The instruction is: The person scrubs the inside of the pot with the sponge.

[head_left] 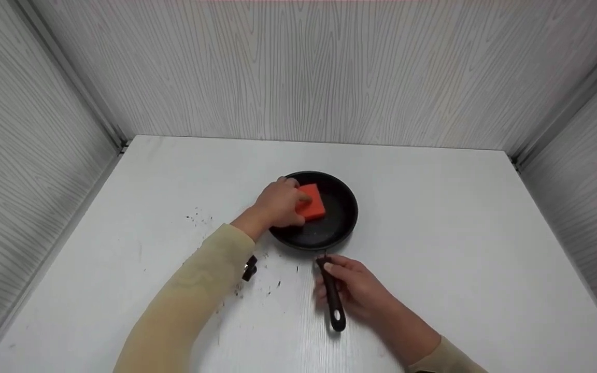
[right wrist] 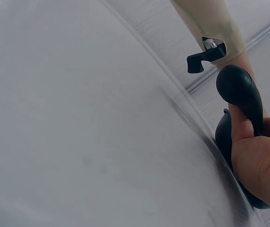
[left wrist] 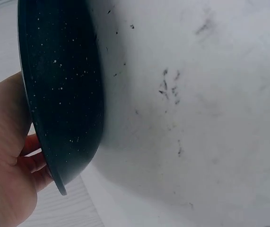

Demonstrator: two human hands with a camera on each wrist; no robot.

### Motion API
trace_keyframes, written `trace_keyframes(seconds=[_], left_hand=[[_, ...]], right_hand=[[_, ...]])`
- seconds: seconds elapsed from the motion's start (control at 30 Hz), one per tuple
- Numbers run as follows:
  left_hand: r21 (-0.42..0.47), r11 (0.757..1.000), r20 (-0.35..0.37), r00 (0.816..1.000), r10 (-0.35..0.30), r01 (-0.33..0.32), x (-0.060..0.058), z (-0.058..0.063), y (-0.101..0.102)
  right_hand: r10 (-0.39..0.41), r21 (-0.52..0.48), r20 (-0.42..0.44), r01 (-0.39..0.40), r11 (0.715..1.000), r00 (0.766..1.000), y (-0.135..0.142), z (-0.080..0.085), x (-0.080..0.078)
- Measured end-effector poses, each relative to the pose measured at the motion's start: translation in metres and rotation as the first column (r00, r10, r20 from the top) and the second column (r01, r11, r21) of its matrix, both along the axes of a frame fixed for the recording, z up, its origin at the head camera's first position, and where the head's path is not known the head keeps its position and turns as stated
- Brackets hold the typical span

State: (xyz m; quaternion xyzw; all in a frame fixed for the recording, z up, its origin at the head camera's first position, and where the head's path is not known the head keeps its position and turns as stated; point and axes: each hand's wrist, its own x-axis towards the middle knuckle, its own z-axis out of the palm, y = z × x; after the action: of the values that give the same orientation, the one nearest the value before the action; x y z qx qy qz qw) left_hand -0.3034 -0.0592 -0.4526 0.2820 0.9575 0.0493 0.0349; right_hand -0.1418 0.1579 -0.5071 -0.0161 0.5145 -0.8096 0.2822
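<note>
A black frying pan sits on the white table, its handle pointing toward me. Inside it, left of the middle, lies an orange-red sponge. My left hand reaches over the pan's left rim and grips the sponge between thumb and fingers. The left wrist view shows the pan's speckled outer side, with the left hand behind the rim; the sponge is hidden there. My right hand holds the handle near the pan, thumb on top. In the right wrist view, the right hand wraps the handle.
Dark crumbs and smudges are scattered on the table to the left of the pan and in front of it. Wood-grain panels close off the back and both sides. A small black mount sticks out at the left sleeve.
</note>
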Motion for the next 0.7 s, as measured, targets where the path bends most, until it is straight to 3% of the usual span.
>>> trace_keyframes(seconds=[0.23, 0.7], left_hand=[[0.048, 0.999, 0.006, 1.000, -0.010, 0.010, 0.006, 0.006, -0.007], [0.203, 0.979, -0.045, 0.999, 0.009, 0.000, 0.037, 0.032, -0.058]], right_hand=[[-0.008, -0.006, 0.008, 0.008, 1.000, 1.000, 0.001, 0.000, -0.003], [0.000, -0.004, 0.005, 0.000, 1.000, 1.000, 0.001, -0.002, -0.004]])
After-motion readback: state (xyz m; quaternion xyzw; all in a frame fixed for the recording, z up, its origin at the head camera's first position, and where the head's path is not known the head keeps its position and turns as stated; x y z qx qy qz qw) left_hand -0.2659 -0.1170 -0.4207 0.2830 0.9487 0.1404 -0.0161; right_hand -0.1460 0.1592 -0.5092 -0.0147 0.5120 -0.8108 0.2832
